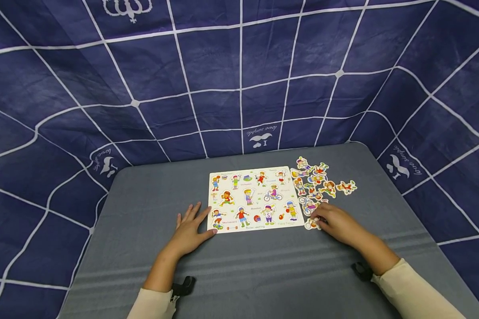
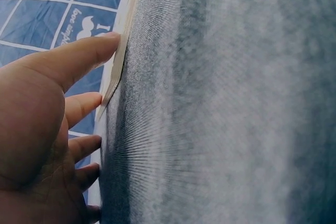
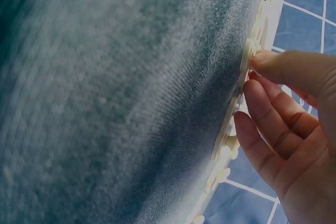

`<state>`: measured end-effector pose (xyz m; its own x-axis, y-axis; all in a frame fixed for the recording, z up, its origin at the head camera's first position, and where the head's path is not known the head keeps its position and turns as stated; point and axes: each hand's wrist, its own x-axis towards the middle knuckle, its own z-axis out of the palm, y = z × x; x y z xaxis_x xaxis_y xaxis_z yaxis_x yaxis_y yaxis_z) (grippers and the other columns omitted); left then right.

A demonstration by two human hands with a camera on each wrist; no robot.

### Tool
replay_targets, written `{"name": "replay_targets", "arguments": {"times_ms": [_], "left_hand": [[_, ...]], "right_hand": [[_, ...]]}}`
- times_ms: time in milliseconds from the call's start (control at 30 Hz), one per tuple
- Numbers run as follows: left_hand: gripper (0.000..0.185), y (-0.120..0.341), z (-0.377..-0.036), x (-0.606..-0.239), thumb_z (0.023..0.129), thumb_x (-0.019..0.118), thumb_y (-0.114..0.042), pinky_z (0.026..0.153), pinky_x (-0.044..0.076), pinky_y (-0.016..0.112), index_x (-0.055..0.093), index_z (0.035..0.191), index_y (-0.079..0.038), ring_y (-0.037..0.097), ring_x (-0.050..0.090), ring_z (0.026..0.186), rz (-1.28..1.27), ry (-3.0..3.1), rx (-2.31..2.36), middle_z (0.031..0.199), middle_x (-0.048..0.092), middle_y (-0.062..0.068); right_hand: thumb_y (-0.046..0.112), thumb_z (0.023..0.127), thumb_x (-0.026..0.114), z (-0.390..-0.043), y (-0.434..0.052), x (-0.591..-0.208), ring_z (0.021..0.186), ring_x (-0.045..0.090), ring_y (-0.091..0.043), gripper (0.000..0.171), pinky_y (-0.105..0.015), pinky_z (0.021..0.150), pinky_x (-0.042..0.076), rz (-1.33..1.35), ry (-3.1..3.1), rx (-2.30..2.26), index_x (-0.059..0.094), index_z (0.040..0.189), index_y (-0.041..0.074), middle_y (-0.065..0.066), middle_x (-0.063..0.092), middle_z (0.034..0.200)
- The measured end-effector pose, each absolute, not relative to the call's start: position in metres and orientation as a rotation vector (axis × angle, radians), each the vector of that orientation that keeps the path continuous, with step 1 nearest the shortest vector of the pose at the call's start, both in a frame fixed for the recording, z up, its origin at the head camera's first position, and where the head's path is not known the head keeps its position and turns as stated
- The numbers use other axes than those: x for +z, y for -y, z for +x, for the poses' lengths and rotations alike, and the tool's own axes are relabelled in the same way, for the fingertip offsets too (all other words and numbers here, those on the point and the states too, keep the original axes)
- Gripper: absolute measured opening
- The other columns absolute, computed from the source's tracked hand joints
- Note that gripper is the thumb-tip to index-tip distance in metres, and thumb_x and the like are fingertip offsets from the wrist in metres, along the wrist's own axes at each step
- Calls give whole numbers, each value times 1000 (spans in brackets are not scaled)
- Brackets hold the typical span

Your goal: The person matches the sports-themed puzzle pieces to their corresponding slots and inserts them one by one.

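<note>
A white puzzle board (image 1: 255, 199) printed with sport figures lies in the middle of the grey table (image 1: 143, 208). My left hand (image 1: 195, 219) rests flat on the table beside the board's lower left corner, fingers straight. Its thumb (image 2: 89, 51) touches the board's edge (image 2: 118, 61). My right hand (image 1: 321, 221) is just past the board's lower right corner and pinches a small cut-out puzzle piece (image 1: 312, 223) lying on the table. In the right wrist view the thumb (image 3: 283, 64) sits on that piece (image 3: 248, 53), the other fingers curled under it.
A heap of loose figure pieces (image 1: 319, 181) lies to the right of the board, one piece (image 1: 346, 187) a little apart. A dark blue cloth with white lines (image 1: 239, 79) hangs behind and around the table. Black wrist mounts (image 1: 183, 285) show near the front edge.
</note>
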<state>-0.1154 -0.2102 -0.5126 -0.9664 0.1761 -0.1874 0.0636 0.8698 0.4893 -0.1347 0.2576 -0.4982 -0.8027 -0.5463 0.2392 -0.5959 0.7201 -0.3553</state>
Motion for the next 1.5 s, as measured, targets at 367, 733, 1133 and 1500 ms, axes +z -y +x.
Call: {"name": "replay_targets", "arguments": {"times_ms": [367,733,1133,1500], "left_hand": [[82,210,-115,-512,90,70,-56,121,-4,72,36,159,-27,41,4,158,182,-2811,764,170,16,15],[82,210,-115,-511,90,70,-56,121,-4,72,36,159,-26,42,5,158,181,-2814,769,170,17,15],[82,210,-114,-510,90,71,-54,121,-5,71,37,159,-25,42,5,158,180,-2813,783,170,18,15],[82,211,-113,-513,90,70,-56,121,-6,71,36,159,-26,41,4,158,185,-2808,786,170,16,15]], "right_hand": [[-5,79,77,-133,-258,-498,78,54,-2,23,-29,69,50,940,2765,668,74,94,12,5,64,90],[-1,80,78,-131,-259,-492,76,54,-3,21,-28,68,47,921,2769,668,75,96,13,7,61,86],[2,83,79,-135,-253,-491,77,53,0,19,-25,67,48,906,2741,727,75,97,14,7,62,89],[7,84,81,-139,-246,-487,74,57,0,13,-23,65,49,832,2690,736,76,95,13,7,64,86]]}}
